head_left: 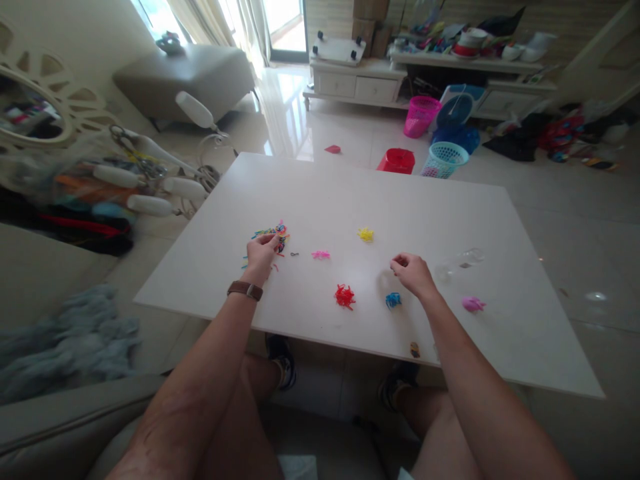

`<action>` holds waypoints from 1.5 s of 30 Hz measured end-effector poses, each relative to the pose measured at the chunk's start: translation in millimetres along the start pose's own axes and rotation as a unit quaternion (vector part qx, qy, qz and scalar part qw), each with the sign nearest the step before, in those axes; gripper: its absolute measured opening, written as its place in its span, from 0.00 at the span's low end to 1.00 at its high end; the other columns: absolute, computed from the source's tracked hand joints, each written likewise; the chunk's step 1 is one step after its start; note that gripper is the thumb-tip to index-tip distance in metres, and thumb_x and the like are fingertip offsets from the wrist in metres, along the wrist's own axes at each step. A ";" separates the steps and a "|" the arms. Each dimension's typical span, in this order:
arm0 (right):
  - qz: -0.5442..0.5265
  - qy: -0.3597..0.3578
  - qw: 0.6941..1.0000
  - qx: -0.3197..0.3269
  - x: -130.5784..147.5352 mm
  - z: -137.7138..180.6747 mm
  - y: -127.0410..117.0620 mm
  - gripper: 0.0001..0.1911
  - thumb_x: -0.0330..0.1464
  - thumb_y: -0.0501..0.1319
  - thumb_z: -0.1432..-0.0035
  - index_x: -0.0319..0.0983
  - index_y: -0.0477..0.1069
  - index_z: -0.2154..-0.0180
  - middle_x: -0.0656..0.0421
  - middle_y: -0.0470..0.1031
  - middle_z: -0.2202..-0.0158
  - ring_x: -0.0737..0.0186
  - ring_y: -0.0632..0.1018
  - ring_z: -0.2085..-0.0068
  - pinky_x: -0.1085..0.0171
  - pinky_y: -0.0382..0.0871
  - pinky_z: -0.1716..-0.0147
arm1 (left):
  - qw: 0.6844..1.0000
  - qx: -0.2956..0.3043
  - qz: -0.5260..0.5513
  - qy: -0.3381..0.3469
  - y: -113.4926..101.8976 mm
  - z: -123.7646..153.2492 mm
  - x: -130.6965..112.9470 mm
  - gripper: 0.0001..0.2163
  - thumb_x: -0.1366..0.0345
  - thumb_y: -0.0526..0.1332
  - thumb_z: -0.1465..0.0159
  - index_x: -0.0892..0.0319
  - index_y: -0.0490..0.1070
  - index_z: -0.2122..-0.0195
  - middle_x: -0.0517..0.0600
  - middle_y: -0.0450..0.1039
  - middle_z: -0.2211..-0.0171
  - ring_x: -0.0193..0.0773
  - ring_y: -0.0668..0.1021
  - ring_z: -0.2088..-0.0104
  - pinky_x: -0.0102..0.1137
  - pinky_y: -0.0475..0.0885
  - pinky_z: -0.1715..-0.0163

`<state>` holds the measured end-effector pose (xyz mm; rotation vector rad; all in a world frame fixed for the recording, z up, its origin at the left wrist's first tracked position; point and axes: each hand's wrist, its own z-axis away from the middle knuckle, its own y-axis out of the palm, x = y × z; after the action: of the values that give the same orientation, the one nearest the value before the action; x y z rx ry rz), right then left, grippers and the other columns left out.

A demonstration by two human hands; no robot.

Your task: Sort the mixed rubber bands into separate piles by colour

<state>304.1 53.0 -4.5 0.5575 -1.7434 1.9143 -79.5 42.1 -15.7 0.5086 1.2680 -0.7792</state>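
My left hand [263,253], with a brown-strapped watch [245,289] on the wrist, is at a mixed heap of small, thin coloured bands or strips [283,245]. Its fingertips are pinched together; whatever they hold is too small to name. Above the table, just beyond a blue pile [393,301], my right hand [411,272] is closed in a pinch, and its contents cannot be made out. Sorted piles in red [345,296], pink [321,255] and yellow [366,235] lie between the hands. A small dark loop [295,254] rests beside the mixed heap.
On the white table [425,207], a clear plastic bottle [470,259] lies at the right, near a purple-pink clump [473,305]. A small brown object [415,349] sits at the near edge. Beyond the table stand a red stool [399,160] and a light-blue basket [447,159].
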 end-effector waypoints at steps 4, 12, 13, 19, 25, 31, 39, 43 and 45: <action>-0.001 -0.002 1.000 0.003 -0.9 -1.9 2.7 0.09 0.36 0.58 0.48 0.41 0.76 0.71 0.57 0.80 0.71 0.61 0.77 0.69 0.65 0.68 0.66 | 0.992 0.045 0.098 -0.068 4.7 5.2 -5.3 0.07 0.69 0.69 0.41 0.63 0.71 0.67 0.51 0.76 0.70 0.32 0.80 0.68 0.31 0.76 0.57; -0.058 -0.055 0.997 0.009 24.6 5.5 9.6 0.09 0.37 0.60 0.45 0.40 0.76 0.70 0.58 0.80 0.71 0.62 0.78 0.71 0.63 0.69 0.66 | 0.967 0.185 0.140 -0.102 28.8 42.5 -5.7 0.05 0.71 0.69 0.41 0.64 0.74 0.67 0.55 0.80 0.65 0.34 0.82 0.64 0.34 0.76 0.50; -0.076 -0.077 0.994 0.011 30.5 8.3 11.6 0.10 0.38 0.61 0.44 0.40 0.76 0.70 0.58 0.80 0.71 0.62 0.78 0.71 0.63 0.70 0.66 | 0.965 0.202 0.135 -0.103 34.2 49.0 -4.7 0.06 0.70 0.70 0.41 0.65 0.74 0.67 0.55 0.80 0.65 0.35 0.82 0.63 0.35 0.76 0.50; -0.223 -0.156 0.961 0.048 61.2 26.8 29.1 0.13 0.41 0.66 0.45 0.41 0.79 0.61 0.57 0.81 0.67 0.61 0.79 0.67 0.63 0.73 0.66 | 0.937 0.316 0.095 -0.114 66.4 91.1 -2.9 0.08 0.66 0.71 0.42 0.64 0.75 0.66 0.57 0.81 0.65 0.38 0.83 0.66 0.37 0.77 0.54; -0.249 -0.159 0.955 0.027 66.5 29.7 38.6 0.09 0.39 0.65 0.43 0.41 0.80 0.64 0.58 0.81 0.68 0.62 0.79 0.69 0.63 0.73 0.65 | 0.913 0.380 0.091 -0.119 81.6 107.7 -3.7 0.09 0.66 0.72 0.42 0.65 0.75 0.66 0.57 0.81 0.69 0.38 0.83 0.67 0.36 0.77 0.54; -0.232 -0.170 0.957 0.028 62.0 28.1 38.8 0.09 0.38 0.64 0.41 0.40 0.78 0.64 0.57 0.81 0.67 0.61 0.79 0.67 0.63 0.72 0.65 | 0.912 0.378 0.087 -0.130 84.1 107.4 -0.3 0.06 0.68 0.70 0.40 0.65 0.75 0.66 0.56 0.80 0.70 0.38 0.83 0.67 0.34 0.77 0.57; -0.216 -0.179 0.960 0.017 63.5 29.5 37.2 0.09 0.38 0.59 0.37 0.40 0.74 0.65 0.58 0.78 0.67 0.62 0.79 0.68 0.63 0.73 0.66 | 0.909 0.364 0.109 -0.171 83.3 107.9 -0.5 0.05 0.68 0.66 0.38 0.63 0.72 0.69 0.58 0.80 0.67 0.39 0.83 0.66 0.36 0.76 0.55; -0.223 -0.170 0.960 0.010 62.8 29.5 37.4 0.09 0.39 0.59 0.37 0.40 0.72 0.65 0.58 0.77 0.67 0.62 0.79 0.69 0.64 0.72 0.67 | 0.903 0.336 0.153 -0.221 81.2 105.0 -2.7 0.04 0.76 0.59 0.43 0.62 0.70 0.71 0.58 0.80 0.66 0.41 0.84 0.64 0.36 0.75 0.53; -0.221 -0.171 0.960 0.013 63.2 29.9 37.2 0.09 0.39 0.59 0.37 0.40 0.72 0.65 0.58 0.77 0.68 0.62 0.79 0.69 0.64 0.72 0.67 | 0.900 0.329 0.157 -0.240 80.6 103.6 -2.9 0.09 0.80 0.56 0.48 0.63 0.72 0.70 0.58 0.80 0.66 0.41 0.83 0.65 0.36 0.75 0.53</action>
<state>230.5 26.0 6.7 1.2360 -1.6120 1.5899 48.1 20.1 6.2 0.9693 0.4199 -0.9770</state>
